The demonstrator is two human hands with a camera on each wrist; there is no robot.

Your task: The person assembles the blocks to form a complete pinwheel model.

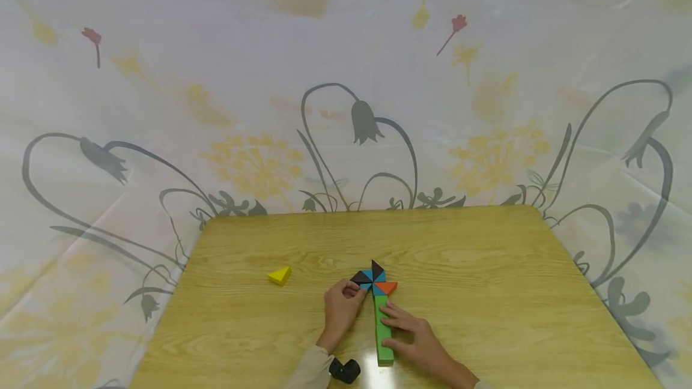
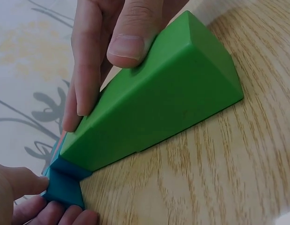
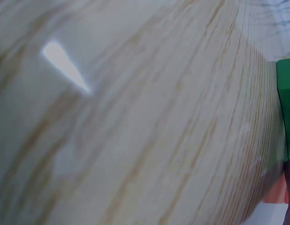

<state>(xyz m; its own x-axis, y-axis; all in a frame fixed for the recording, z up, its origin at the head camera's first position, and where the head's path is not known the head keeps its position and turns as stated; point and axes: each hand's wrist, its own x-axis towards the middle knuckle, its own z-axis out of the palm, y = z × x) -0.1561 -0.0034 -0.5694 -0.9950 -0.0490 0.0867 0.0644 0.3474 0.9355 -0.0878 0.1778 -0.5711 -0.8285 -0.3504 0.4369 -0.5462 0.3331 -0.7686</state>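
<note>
On the wooden table lies a pinwheel shape of triangular blocks, with blue blocks (image 1: 380,276) around its centre. Black triangles (image 1: 376,269) point outward at its top and left, and an orange triangle (image 1: 386,287) at its right. Below them a long green bar (image 1: 385,354) runs toward the near edge. My left hand (image 1: 342,311) is at the pinwheel's lower left; its thumb and curled fingers pinch a blue triangular block (image 2: 64,188) in the left wrist view. My right hand (image 1: 416,341) rests on the green bar, thumb and extended fingers pressing its upper face.
A yellow triangular block (image 1: 279,276) lies alone to the left of the pinwheel. A black wrist device (image 1: 345,371) sits at the left sleeve. Behind the table (image 1: 459,239) hangs a flower-printed curtain (image 1: 335,167). Light glares off the tabletop in the right wrist view.
</note>
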